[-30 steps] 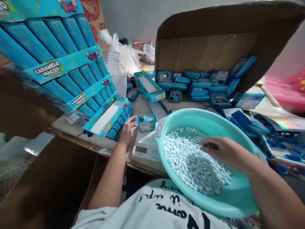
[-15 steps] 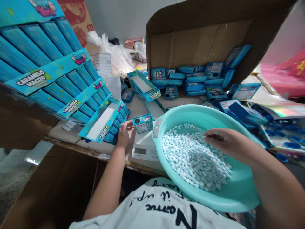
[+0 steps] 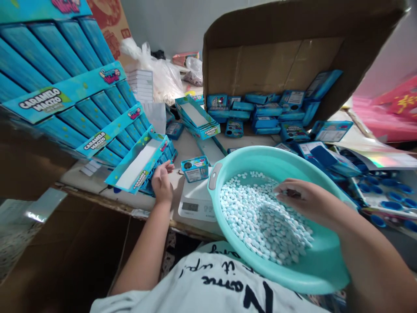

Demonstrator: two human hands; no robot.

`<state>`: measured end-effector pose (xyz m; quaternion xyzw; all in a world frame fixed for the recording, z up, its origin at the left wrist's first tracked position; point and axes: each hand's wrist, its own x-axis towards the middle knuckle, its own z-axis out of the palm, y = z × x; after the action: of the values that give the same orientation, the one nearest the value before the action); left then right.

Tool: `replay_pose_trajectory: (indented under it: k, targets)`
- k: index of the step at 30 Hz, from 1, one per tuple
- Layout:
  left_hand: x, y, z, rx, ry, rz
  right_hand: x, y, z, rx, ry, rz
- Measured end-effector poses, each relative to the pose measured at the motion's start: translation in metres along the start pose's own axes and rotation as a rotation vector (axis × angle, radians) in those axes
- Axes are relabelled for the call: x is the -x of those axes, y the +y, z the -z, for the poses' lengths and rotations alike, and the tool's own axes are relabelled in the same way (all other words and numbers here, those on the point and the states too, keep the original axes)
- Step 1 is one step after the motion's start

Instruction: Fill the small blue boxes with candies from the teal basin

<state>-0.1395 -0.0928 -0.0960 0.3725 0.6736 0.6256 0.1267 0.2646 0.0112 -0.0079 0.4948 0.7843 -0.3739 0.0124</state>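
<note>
My left hand rests with loosely bent, parted fingers beside the blue display tray; it holds nothing. To its right a small blue candy box stands on the white digital scale, apart from my fingers. The scale's display is lit, its digits blurred. Over the large turquoise basin, my right hand is closed, fingertips curled together; what they grip is hidden. Below it, many pale blue and white candies lie heaped in the basin.
Filled blue display trays are stacked at the left. Empty trays lie behind the scale. A cardboard carton with several blue boxes stands at the back. More boxes pile at the right; the table's front edge runs beneath my left forearm.
My left hand has drawn left, away from the small box, which stays on the scale. My right hand remains over the candies with little movement. The view has shifted slightly.
</note>
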Motion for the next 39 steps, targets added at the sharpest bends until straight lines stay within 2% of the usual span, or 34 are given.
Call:
replay_pose_trajectory:
  k: [2,3,4,5,7,8,9,10,11,12,14,15,16,17,19,21,22,23,25,26,27,30,31,35,39]
  targets:
    - [0.015,0.026,0.0,-0.073,0.076,-0.295,-0.001,0.001,-0.001,0.011,0.002,0.011]
    - [0.025,0.043,-0.002,-0.097,0.048,-0.425,-0.002,0.001,-0.002,0.015,-0.004,0.01]
    - [0.036,0.062,-0.006,-0.111,-0.017,-0.524,-0.002,0.001,-0.002,0.018,-0.011,0.005]
    - [0.047,0.081,-0.011,-0.124,-0.132,-0.605,-0.002,0.0,-0.002,0.015,-0.018,0.001]
    - [0.066,0.115,-0.022,-0.143,-0.458,-0.75,-0.003,-0.003,-0.002,-0.004,-0.015,-0.002]
    - [0.072,0.128,-0.027,-0.16,-0.527,-0.867,-0.002,-0.004,-0.001,-0.016,-0.007,-0.004]
    - [0.074,0.136,-0.03,-0.169,-0.544,-0.933,-0.002,-0.005,-0.001,-0.025,0.004,-0.008]
    - [0.073,0.141,-0.032,-0.171,-0.492,-0.961,-0.002,-0.007,0.0,-0.029,0.015,-0.014]
    - [0.069,0.14,-0.032,-0.165,-0.383,-0.935,-0.001,-0.008,0.0,-0.026,0.022,-0.02]
    - [0.061,0.136,-0.029,-0.165,-0.25,-0.854,0.0,-0.01,0.0,-0.017,0.028,-0.029]
    - [0.04,0.119,-0.022,-0.208,-0.023,-0.615,0.002,-0.015,0.001,0.008,0.025,-0.037]
    - [0.027,0.107,-0.019,-0.262,0.015,-0.499,0.003,-0.017,0.002,0.014,0.02,-0.039]
    - [0.015,0.096,-0.016,-0.317,-0.013,-0.373,0.003,-0.019,0.002,0.015,0.015,-0.04]
    - [0.004,0.085,-0.014,-0.358,-0.093,-0.245,0.004,-0.021,0.003,0.013,0.011,-0.038]
    - [-0.011,0.07,-0.015,-0.391,-0.34,0.014,0.004,-0.024,0.005,0.0,0.003,-0.03]
    - [-0.015,0.066,-0.018,-0.389,-0.496,0.141,0.005,-0.024,0.005,-0.01,0.003,-0.024]
    - [-0.014,0.069,-0.02,-0.39,-0.498,0.106,0.005,-0.024,0.005,-0.014,0.002,-0.021]
    - [-0.012,0.075,-0.022,-0.397,-0.448,0.006,0.005,-0.023,0.005,-0.018,0.004,-0.019]
    - [-0.006,0.092,-0.026,-0.424,-0.285,-0.294,0.005,-0.021,0.004,-0.028,0.004,-0.006]
    - [-0.004,0.103,-0.027,-0.445,-0.261,-0.45,0.004,-0.02,0.003,-0.032,0.002,0.002]
    - [-0.003,0.113,-0.028,-0.48,-0.302,-0.583,0.004,-0.019,0.002,-0.032,0.0,0.011]
    - [-0.008,0.137,-0.031,-0.626,-0.583,-0.847,0.005,-0.018,0.002,-0.012,0.012,0.062]
    - [-0.011,0.141,-0.032,-0.661,-0.629,-0.91,0.005,-0.017,0.002,-0.006,0.021,0.074]
    - [-0.013,0.142,-0.038,-0.718,-0.611,-1.088,0.008,-0.016,0.003,-0.003,0.047,0.067]
    - [-0.005,0.136,-0.043,-0.714,-0.637,-1.175,0.009,-0.019,0.003,0.004,0.039,0.068]
